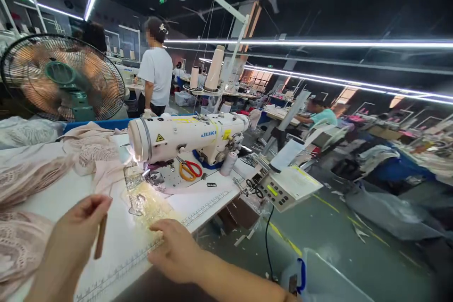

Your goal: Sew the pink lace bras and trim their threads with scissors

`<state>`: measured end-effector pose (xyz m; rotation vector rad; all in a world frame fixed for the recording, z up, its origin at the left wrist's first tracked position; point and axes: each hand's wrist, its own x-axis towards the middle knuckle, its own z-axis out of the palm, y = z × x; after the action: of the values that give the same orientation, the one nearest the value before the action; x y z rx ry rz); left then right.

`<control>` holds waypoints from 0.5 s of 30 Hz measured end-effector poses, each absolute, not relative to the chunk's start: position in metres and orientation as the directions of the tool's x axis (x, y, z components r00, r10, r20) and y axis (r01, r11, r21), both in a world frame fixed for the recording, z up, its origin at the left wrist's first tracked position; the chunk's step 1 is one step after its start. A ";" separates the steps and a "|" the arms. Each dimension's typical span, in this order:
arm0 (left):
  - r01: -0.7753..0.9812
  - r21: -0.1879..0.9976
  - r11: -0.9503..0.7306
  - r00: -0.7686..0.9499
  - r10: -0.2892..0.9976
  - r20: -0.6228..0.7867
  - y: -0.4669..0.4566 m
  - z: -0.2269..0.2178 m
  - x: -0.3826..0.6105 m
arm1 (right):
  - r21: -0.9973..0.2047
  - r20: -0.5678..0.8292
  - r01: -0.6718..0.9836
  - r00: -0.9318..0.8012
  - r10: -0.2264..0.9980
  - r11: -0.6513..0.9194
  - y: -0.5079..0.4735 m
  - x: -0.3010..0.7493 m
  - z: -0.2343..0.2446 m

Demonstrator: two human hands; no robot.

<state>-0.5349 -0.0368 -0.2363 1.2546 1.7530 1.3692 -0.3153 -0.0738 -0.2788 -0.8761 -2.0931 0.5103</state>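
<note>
My left hand (76, 229) is over the white sewing table (120, 250), thumb and fingertips pinched together. A narrow brown strip (100, 238) hangs from its grip; the exact kind cannot be made out. My right hand (175, 250) is at the table's front edge, fingers curved and apart from the thumb, with nothing visible in it. Just beyond its fingertips lies a crinkled clear plastic bag (152, 205). Past the bag stands a white JUKI sewing machine (187, 137), its lamp lit at the needle end. Orange-and-red-handled scissors (190, 170) rest on the machine bed.
Pale pink lace fabric (88, 148) is heaped on the left. A thread spool (229, 163) stands by the machine, and a control box (288, 188) juts out right. A large fan (60, 75) and a standing person (155, 71) are behind. A clear bin (325, 278) sits on the floor.
</note>
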 end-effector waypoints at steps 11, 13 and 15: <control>0.694 0.716 0.073 -0.363 0.895 0.260 -0.173 -0.248 -0.495 | -0.558 0.190 0.611 -0.565 0.803 0.562 -0.048 -0.253 -0.245; 0.888 0.366 0.279 -0.405 0.852 0.332 -0.183 -0.230 -0.537 | -0.369 0.172 0.800 -0.440 0.881 0.472 -0.002 -0.231 -0.239; 0.861 0.259 0.439 -0.507 0.785 0.355 -0.187 -0.213 -0.579 | -0.326 0.175 0.849 -0.377 0.910 0.414 0.039 -0.216 -0.238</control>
<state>-0.5794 -0.1874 -0.2131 1.6287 2.8144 0.6887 -0.2156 0.0387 -0.2380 -1.5195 -2.3494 0.2598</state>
